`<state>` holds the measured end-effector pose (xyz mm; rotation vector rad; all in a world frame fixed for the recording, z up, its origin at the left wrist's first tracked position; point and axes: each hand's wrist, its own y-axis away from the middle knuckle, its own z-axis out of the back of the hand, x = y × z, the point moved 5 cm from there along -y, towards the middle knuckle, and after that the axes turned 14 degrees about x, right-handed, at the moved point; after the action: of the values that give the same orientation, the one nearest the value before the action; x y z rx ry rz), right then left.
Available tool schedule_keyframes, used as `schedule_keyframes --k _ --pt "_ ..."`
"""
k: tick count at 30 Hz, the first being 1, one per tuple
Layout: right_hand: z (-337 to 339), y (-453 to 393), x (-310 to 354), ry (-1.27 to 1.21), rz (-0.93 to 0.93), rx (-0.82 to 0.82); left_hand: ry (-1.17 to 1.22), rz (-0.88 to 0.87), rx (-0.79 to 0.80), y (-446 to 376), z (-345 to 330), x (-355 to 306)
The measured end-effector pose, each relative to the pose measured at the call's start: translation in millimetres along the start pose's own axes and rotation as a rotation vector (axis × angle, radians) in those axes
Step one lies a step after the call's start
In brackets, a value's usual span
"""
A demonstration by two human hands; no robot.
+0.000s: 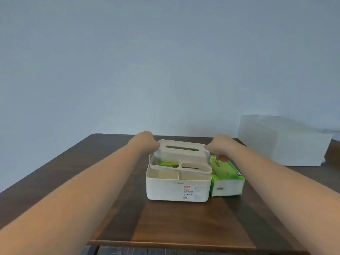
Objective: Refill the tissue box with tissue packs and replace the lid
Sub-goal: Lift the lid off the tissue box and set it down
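Note:
A cream tissue box [177, 188] with front compartments and a label stands on the wooden table [174, 223]. Its slotted lid [184, 150] is tilted just above the box's rear section, where a green tissue pack [166, 164] shows inside. My left hand [147, 141] grips the lid's left end and my right hand [219, 148] grips its right end. Another green and white tissue pack [227, 178] lies on the table, touching the box's right side.
A white box-like object [283, 140] sits at the back right of the table against the pale wall. The table's front edge [173, 243] runs just below the box, with dark flooring beneath it.

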<state>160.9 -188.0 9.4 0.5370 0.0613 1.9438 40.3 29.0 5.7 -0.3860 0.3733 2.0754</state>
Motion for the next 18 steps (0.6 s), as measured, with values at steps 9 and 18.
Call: schedule_keyframes --k 9,18 --pt "-15.6 4.0 1.0 0.008 -0.049 0.152 0.083 0.071 0.021 2.3 -9.2 7.2" --pt "7.8 18.4 25.2 0.006 0.032 -0.118 0.268 -0.003 -0.15 14.6 23.8 12.8"
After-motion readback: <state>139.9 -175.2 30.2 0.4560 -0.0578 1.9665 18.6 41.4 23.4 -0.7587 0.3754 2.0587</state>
